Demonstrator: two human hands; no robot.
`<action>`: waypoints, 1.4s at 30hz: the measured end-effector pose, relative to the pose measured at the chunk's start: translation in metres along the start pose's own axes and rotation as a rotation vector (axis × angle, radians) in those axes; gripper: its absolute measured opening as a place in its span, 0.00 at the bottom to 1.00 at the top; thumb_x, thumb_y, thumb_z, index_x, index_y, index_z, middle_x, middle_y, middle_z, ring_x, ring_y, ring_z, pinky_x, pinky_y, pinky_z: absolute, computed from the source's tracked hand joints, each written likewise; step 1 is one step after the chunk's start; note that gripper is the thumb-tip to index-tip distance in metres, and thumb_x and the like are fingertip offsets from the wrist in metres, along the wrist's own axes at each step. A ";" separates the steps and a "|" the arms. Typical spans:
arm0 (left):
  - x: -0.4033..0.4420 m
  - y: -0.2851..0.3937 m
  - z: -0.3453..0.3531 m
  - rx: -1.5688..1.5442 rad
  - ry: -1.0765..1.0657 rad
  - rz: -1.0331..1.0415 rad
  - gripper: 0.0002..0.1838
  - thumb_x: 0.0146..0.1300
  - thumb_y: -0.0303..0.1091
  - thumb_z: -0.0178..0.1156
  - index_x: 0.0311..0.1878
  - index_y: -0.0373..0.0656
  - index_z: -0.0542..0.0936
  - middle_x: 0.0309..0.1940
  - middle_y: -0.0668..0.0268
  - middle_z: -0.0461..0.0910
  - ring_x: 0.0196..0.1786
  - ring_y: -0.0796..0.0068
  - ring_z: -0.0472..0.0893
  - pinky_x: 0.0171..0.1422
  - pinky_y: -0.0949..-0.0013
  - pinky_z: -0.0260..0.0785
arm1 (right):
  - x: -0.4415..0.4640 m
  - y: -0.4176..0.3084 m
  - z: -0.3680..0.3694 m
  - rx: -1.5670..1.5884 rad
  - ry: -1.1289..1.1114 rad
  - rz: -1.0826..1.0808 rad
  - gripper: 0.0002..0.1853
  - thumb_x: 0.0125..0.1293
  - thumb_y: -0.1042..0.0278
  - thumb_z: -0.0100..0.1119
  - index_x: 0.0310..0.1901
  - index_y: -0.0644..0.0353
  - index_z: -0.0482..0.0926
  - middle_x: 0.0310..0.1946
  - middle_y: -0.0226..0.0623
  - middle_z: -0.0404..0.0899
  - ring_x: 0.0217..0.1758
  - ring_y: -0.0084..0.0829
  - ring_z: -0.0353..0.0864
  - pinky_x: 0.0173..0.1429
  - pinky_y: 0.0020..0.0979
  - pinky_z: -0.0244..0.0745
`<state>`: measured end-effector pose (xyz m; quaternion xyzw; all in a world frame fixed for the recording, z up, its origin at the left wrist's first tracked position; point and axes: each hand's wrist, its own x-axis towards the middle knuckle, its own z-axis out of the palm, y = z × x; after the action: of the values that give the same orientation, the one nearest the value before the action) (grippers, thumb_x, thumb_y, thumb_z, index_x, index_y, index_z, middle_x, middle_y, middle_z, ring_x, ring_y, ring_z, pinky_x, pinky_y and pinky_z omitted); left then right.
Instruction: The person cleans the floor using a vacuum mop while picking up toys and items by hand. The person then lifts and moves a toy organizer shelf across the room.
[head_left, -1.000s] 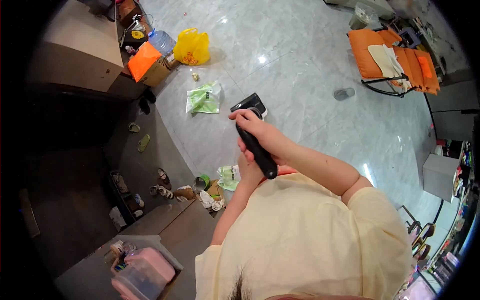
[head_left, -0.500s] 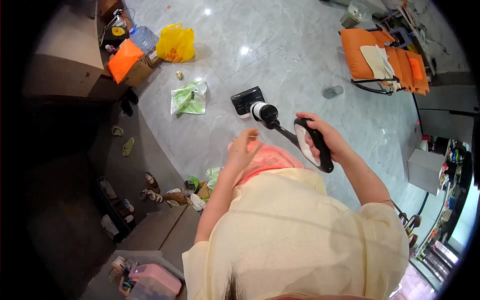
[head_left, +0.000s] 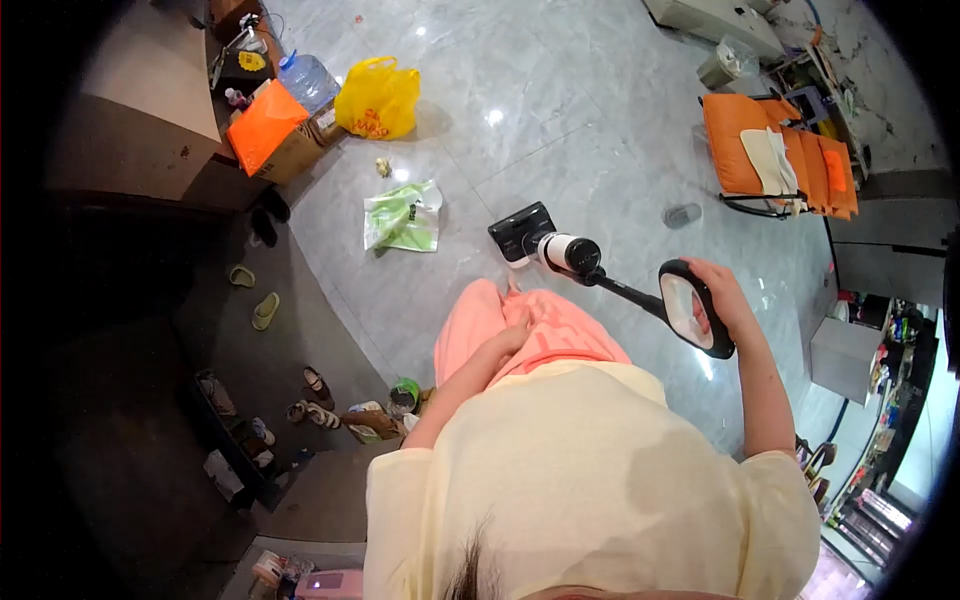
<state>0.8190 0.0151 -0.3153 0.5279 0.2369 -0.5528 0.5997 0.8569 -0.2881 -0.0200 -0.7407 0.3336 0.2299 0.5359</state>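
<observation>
My right hand (head_left: 722,300) is wrapped round the black-and-white loop handle of an upright floor washer (head_left: 572,254). Its dark pole slants down to a white body and a black floor head, which rests on the grey tiles. My left hand (head_left: 513,336) lies against the front of my pink trousers (head_left: 470,320), its fingers partly hidden by the folds, with no object visible in it. Left of the floor head, a green-and-white plastic bag (head_left: 403,217) lies flat on the floor. A small crumpled scrap (head_left: 383,168) sits just beyond it.
A yellow bag (head_left: 378,98), a water bottle (head_left: 308,82) and a cardboard box (head_left: 272,135) stand at the upper left. To the right are an orange chair (head_left: 775,155) and a grey slipper (head_left: 682,216). Shoes (head_left: 315,400) and a green container (head_left: 404,396) lie at lower left.
My left hand has come down from mid-air onto the trousers. My right hand and the floor washer appear farther right in view; the surroundings have shifted slightly as well.
</observation>
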 end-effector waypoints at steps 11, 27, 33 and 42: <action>-0.018 0.060 -0.023 0.487 -0.071 0.722 0.13 0.62 0.37 0.60 0.48 0.43 0.77 0.35 0.58 0.79 0.38 0.69 0.78 0.42 0.64 0.70 | -0.020 0.058 0.018 -0.015 0.099 0.167 0.23 0.64 0.65 0.46 0.56 0.67 0.79 0.39 0.35 0.84 0.37 0.24 0.79 0.45 0.24 0.73; -0.002 0.075 -0.004 1.044 -0.482 0.356 0.14 0.66 0.37 0.53 0.47 0.38 0.80 0.47 0.50 0.82 0.50 0.62 0.81 0.52 0.63 0.70 | -0.025 0.086 -0.011 0.106 0.191 0.165 0.22 0.64 0.68 0.46 0.56 0.66 0.79 0.16 0.30 0.72 0.12 0.19 0.66 0.17 0.23 0.60; 0.032 0.051 0.031 0.979 -0.675 0.055 0.17 0.68 0.35 0.49 0.52 0.37 0.80 0.52 0.60 0.82 0.52 0.74 0.78 0.57 0.70 0.68 | -0.029 0.147 -0.046 0.042 0.162 0.220 0.23 0.62 0.68 0.61 0.59 0.65 0.77 0.15 0.27 0.71 0.13 0.16 0.67 0.17 0.22 0.61; 0.024 0.084 0.076 0.979 -0.517 0.269 0.24 0.67 0.41 0.58 0.62 0.39 0.74 0.50 0.59 0.81 0.52 0.70 0.79 0.58 0.67 0.70 | -0.090 0.328 -0.048 -0.120 0.201 0.312 0.15 0.58 0.57 0.70 0.32 0.59 0.77 0.16 0.27 0.74 0.18 0.19 0.72 0.22 0.25 0.65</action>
<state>0.8794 -0.0771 -0.2801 0.6172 -0.2705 -0.6283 0.3888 0.5529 -0.3781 -0.1513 -0.7298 0.4819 0.2547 0.4126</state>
